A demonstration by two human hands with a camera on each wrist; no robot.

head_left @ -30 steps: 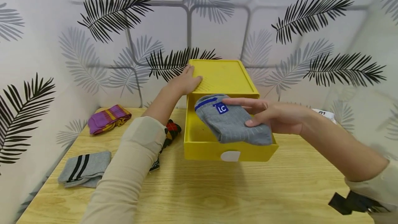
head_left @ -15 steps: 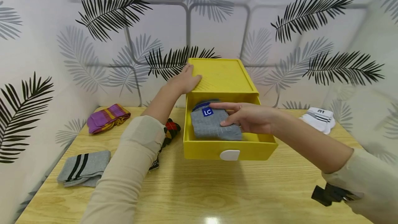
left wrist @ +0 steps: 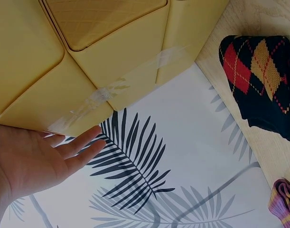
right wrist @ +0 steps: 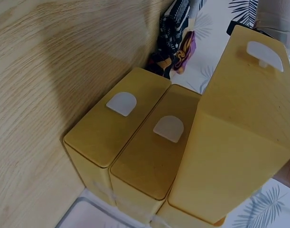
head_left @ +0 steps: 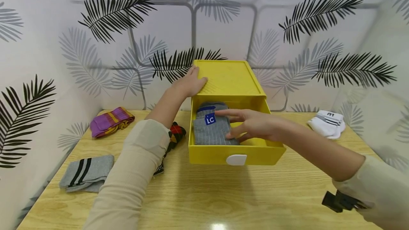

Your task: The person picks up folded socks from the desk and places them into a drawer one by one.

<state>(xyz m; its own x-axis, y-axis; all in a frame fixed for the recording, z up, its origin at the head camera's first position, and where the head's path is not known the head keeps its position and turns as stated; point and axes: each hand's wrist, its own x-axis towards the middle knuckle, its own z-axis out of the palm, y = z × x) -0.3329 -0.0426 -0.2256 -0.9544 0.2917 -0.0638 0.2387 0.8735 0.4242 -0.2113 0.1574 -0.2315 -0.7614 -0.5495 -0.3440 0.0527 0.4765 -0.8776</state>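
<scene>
A grey sock (head_left: 212, 127) with a blue LC label lies in the left part of the pulled-out top drawer (head_left: 207, 154) of a yellow drawer box (head_left: 228, 77). Over that drawer is my right hand (head_left: 255, 125), its fingers extended and touching the sock's right side. In the right wrist view the drawer (right wrist: 249, 118) juts out and hides nearly all of this hand. My left hand (head_left: 190, 82) rests on the box's top left edge. The left wrist view shows its loosely straight fingers (left wrist: 80, 140) against the box's side.
Left of the box lie a purple and yellow sock (head_left: 112, 121), a grey sock with black stripes (head_left: 87, 173) and an argyle sock (head_left: 175, 134), partly behind the left forearm. A white sock (head_left: 327, 123) lies at right. Two lower drawers (right wrist: 121, 104) are closed.
The right hand has moved left and lowered the grey LC sock from above the drawer front into the drawer. Its fingers have loosened from the sock. The left hand stays put.
</scene>
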